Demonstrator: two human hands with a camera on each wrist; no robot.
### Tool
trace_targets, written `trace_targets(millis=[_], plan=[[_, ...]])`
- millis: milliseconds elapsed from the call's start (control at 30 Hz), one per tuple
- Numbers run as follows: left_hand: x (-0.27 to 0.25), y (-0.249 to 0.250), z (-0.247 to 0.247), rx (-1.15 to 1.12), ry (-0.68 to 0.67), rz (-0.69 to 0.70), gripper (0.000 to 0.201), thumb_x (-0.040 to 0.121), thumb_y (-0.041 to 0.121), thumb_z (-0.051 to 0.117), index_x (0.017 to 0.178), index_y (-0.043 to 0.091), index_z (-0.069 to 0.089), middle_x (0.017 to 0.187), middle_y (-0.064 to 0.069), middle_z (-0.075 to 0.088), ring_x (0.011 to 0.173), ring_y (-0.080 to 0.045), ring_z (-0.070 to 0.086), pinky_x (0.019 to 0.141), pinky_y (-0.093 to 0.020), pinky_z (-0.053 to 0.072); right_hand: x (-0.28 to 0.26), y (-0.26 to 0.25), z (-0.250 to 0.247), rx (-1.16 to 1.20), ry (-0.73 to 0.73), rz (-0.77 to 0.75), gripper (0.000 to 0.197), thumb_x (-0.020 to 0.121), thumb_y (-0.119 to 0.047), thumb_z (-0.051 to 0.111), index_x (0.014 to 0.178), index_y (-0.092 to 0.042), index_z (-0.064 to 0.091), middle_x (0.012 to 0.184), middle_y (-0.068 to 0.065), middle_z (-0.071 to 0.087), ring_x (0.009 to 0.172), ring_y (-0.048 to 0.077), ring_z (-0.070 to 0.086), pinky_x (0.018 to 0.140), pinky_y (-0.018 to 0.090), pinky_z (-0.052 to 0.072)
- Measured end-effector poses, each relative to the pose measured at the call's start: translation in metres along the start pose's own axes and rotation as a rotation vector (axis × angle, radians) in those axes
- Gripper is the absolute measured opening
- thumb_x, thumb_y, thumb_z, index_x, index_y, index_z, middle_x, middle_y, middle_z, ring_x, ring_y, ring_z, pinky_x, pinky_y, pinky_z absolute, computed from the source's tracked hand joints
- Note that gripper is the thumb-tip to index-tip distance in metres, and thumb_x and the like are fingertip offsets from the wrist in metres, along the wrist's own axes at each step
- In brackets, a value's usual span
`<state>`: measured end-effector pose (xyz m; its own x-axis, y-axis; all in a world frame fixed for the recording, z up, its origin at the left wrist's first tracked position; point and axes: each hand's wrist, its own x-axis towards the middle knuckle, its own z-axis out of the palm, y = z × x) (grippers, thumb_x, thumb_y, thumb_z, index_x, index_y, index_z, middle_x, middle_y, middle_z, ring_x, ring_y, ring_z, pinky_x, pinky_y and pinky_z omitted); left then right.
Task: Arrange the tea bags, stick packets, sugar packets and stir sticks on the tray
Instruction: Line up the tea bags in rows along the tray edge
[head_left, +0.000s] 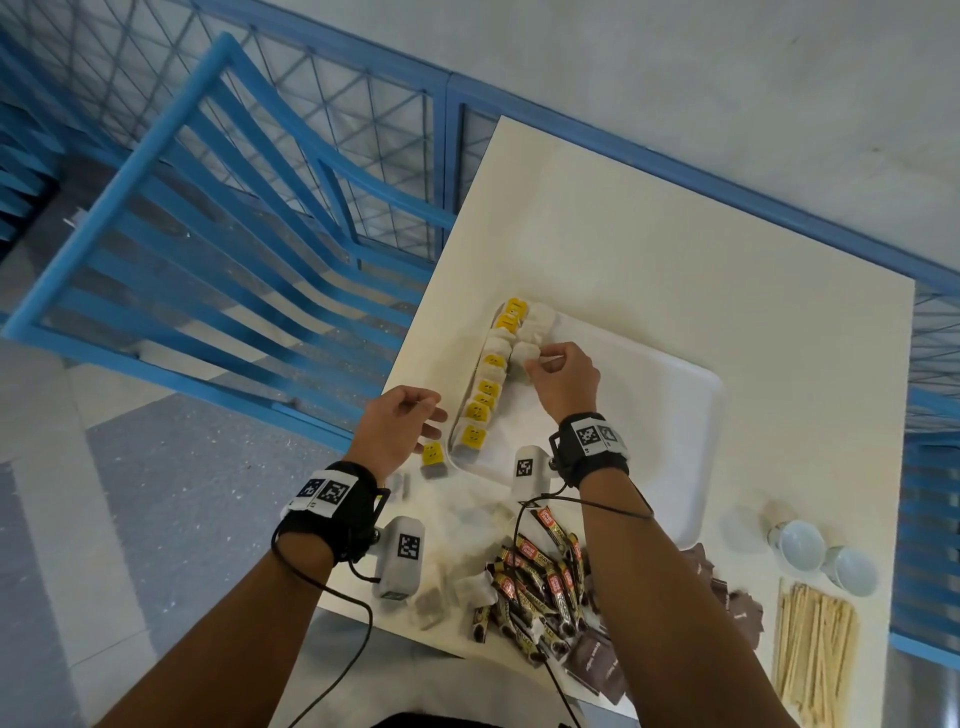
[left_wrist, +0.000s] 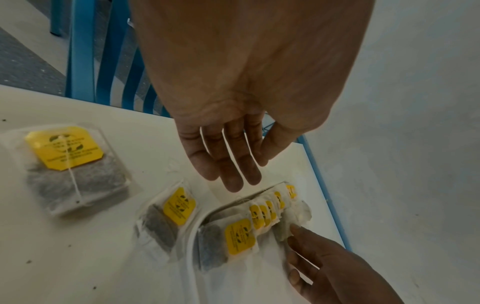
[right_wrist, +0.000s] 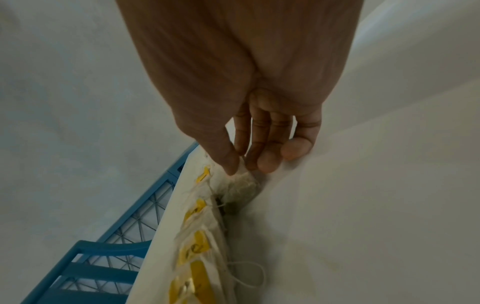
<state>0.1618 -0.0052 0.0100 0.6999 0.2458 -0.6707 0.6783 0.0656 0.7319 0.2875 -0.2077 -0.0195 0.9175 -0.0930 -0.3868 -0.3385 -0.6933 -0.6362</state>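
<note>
A pale, tagless tea bag (head_left: 525, 355) is pinched by the right hand (head_left: 563, 384) beside a row of yellow-tagged tea bags (head_left: 485, 389) lined along the white tray's (head_left: 691, 415) left edge; the left hand (head_left: 397, 431) is held loosely spread, holding nothing.

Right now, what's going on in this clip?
A person is lining up yellow-tagged paper tea bags along the left edge of a white plastic tray. The right hand pinches a plain white tea bag beside that row, starting a second one. The left hand hovers open over the white table, above a loose yellow-tagged tea bag just off the tray. The brown stick packets, dark sugar packets and wooden stir sticks wait untouched on the table.
</note>
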Motion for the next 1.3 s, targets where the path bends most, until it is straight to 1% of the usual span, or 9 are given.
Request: trace_targets(millis=[100,167,300,500,767,900,1000,1167,1300], plan=[[-0.002,-0.003,-0.004,0.009,0.008,0.017,0.014,0.103,0.012,0.053,0.109,0.011,0.066,0.095,-0.004,0.077,0.078,-0.022,0.069,0.059,-0.027,0.049,-0.008,0.000,-0.004,0.060,0.025,0.009,0.027,0.087,-0.024,0.073,0.111,-0.016,0.062,0.076,-0.009,0.062,0.084,0.014,0.058,0.061,0.015,0.034],[-0.004,-0.006,-0.008,0.023,0.017,0.031,0.014,0.103,0.012,0.053,0.110,0.011,0.066,0.095,-0.003,0.077,0.078,-0.021,0.070,0.060,-0.027,0.050,-0.014,0.002,-0.005,0.078,0.051,-0.015,0.022,0.089,-0.023,0.070,0.109,-0.016,0.063,0.076,-0.011,0.063,0.083,0.015,0.061,0.068,0.014,0.043],[-0.009,-0.020,-0.022,0.057,0.022,0.073,0.014,0.102,0.012,0.055,0.109,0.013,0.067,0.095,-0.002,0.078,0.077,-0.018,0.070,0.061,-0.029,0.050,-0.037,0.004,-0.002,0.058,0.042,-0.102,0.009,0.091,-0.020,0.066,0.100,-0.019,0.069,0.082,-0.011,0.065,0.080,0.013,0.063,0.084,0.031,0.052],[-0.023,-0.044,-0.035,0.163,-0.029,0.100,0.009,0.098,0.009,0.063,0.105,0.009,0.069,0.092,-0.006,0.076,0.068,-0.012,0.069,0.053,-0.015,0.048,-0.100,0.003,0.010,0.085,-0.066,-0.172,0.006,0.090,-0.017,0.069,0.094,-0.020,0.073,0.082,-0.016,0.068,0.072,-0.001,0.061,0.069,0.008,0.044],[-0.048,-0.088,-0.049,0.603,-0.308,0.328,0.011,0.086,0.017,0.080,0.096,0.014,0.077,0.088,0.002,0.074,0.074,-0.001,0.063,0.067,-0.004,0.044,-0.188,0.032,0.025,-0.108,-0.341,-0.233,0.011,0.086,-0.016,0.073,0.087,-0.026,0.077,0.080,-0.016,0.069,0.072,-0.011,0.058,0.068,0.003,0.039],[-0.065,-0.111,-0.044,0.719,-0.441,0.331,0.028,0.079,0.026,0.087,0.102,0.016,0.074,0.099,0.001,0.071,0.088,-0.012,0.066,0.080,-0.026,0.051,-0.217,0.059,0.026,-0.285,-0.347,-0.245,0.020,0.084,-0.010,0.070,0.090,-0.028,0.076,0.091,-0.011,0.067,0.085,0.000,0.054,0.084,0.026,0.045],[-0.069,-0.124,-0.039,0.897,-0.471,0.372,0.052,0.071,0.043,0.090,0.113,0.021,0.068,0.107,0.006,0.060,0.097,-0.014,0.060,0.086,-0.033,0.050,-0.231,0.068,0.026,-0.521,-0.368,-0.243,0.022,0.085,-0.020,0.072,0.104,-0.032,0.073,0.106,-0.009,0.061,0.105,0.017,0.045,0.099,0.038,0.036],[-0.076,-0.133,-0.036,1.237,-0.419,0.548,0.048,0.077,0.035,0.081,0.119,0.020,0.062,0.116,-0.001,0.052,0.110,-0.024,0.051,0.081,-0.039,0.048,-0.245,0.070,0.033,-0.788,-0.327,-0.313,0.027,0.082,-0.036,0.077,0.109,-0.036,0.071,0.118,-0.008,0.054,0.115,0.021,0.040,0.102,0.041,0.031],[-0.078,-0.138,-0.037,1.217,-0.351,0.598,0.030,0.081,0.020,0.075,0.110,0.019,0.067,0.114,-0.004,0.052,0.110,-0.027,0.051,0.076,-0.037,0.045,-0.246,0.069,0.040,-0.750,-0.283,-0.301,0.012,0.086,-0.035,0.073,0.097,-0.033,0.073,0.115,-0.007,0.055,0.113,0.022,0.040,0.101,0.040,0.032]])
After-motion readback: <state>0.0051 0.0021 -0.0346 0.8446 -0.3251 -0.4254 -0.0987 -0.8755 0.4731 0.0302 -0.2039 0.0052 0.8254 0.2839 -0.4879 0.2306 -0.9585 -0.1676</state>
